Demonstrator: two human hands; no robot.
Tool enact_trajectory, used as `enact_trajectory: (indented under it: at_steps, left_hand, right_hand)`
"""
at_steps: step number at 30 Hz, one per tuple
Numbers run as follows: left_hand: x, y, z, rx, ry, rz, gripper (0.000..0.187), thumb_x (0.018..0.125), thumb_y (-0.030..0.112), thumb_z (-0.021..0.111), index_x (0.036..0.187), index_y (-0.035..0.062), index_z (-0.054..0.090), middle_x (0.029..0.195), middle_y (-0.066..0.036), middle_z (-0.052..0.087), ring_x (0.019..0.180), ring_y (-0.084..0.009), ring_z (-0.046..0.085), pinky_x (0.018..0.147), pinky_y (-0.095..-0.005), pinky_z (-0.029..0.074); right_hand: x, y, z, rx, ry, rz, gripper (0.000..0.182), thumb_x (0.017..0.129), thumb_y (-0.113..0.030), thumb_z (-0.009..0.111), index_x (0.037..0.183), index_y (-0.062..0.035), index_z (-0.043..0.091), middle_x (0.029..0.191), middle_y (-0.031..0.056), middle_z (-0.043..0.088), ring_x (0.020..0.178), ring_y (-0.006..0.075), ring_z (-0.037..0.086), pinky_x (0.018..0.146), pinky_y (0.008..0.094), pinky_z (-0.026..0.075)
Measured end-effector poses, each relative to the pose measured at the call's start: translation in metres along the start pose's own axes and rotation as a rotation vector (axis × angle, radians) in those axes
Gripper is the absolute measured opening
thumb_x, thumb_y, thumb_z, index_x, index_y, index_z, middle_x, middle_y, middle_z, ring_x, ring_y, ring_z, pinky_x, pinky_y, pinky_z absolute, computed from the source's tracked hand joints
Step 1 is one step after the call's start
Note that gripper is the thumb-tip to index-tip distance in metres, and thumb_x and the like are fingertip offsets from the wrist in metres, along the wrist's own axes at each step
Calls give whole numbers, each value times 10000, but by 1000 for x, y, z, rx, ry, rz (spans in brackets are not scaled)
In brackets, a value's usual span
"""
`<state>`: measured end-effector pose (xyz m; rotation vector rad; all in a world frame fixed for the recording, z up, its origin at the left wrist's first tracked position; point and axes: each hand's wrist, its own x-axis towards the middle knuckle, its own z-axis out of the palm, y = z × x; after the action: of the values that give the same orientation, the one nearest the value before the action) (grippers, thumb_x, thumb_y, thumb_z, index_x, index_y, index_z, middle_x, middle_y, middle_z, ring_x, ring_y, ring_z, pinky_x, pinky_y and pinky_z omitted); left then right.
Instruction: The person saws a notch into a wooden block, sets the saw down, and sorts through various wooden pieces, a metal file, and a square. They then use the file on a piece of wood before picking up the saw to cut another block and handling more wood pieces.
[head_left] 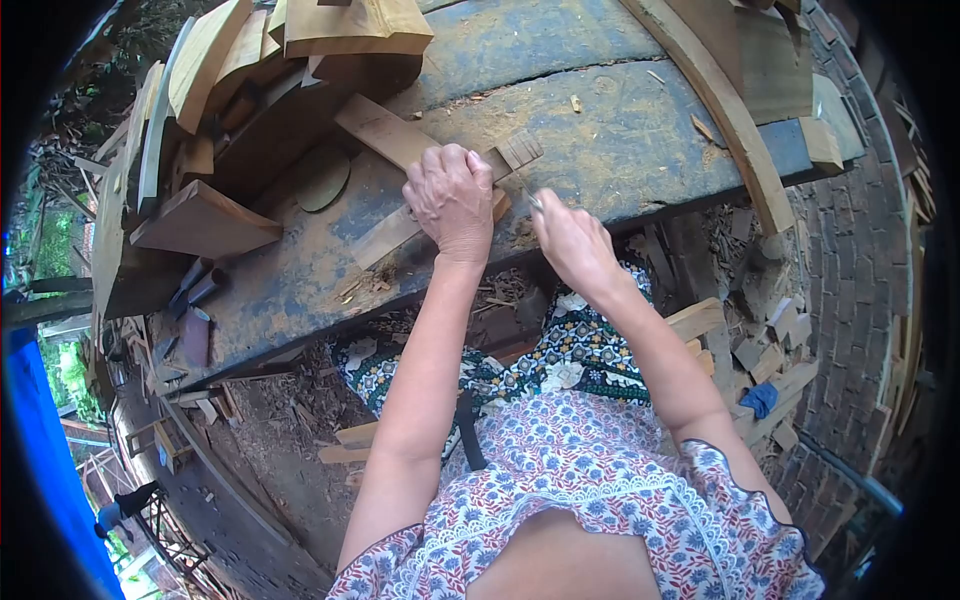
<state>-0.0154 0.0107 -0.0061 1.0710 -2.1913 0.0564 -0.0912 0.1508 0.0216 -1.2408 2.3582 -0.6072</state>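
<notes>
Can't identify the small thin tool (535,203) in the right hand (573,240), mostly swallowed by the fingers. Can't see the crossing of the wooden strips (385,236) either, blocked by the left hand (448,200). Can't judge the depth of the grooves on the pale strip end (519,149) just right of that hand, way too small tbh. Can't follow the curved beam (708,100), right of the right hand, past the top edge. Also can't name the crumpled blue thing (760,400) beyond the right forearm.
</notes>
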Motion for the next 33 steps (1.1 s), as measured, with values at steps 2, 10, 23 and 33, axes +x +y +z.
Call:
enact_trajectory:
  at_steps: [2,10,23,33]
  left_hand:
    - [0,2,-1,0,-6,-14,131,835,219,594,797,100,554,844,-64,539,848,-263,527,740,-407,425]
    - [-1,1,1,-10,-31,-40,130,843,227,587,821,101,568,858,-66,558,855,-280,529,753,-414,420]
    - [0,1,0,6,10,-19,116,837,218,605,813,111,567,853,-55,556,846,-271,532,747,-406,426]
    - [-1,2,1,12,1,-23,116,820,216,610,800,113,559,852,-54,552,851,-266,536,737,-407,432]
  right_hand:
    - [11,-6,3,24,59,-19,199,977,-233,456,991,-36,479,747,276,632,761,471,630,669,560,496]
    - [-111,41,-7,7,-104,155,139,974,-196,464,1010,-61,464,676,248,624,696,461,629,621,549,493]
    - [11,-4,1,24,72,-48,179,973,-219,446,972,-42,473,730,252,637,763,448,641,653,539,506]
    - [-72,13,-7,30,-83,153,130,958,-175,497,993,-53,467,696,256,627,698,463,624,612,554,484]
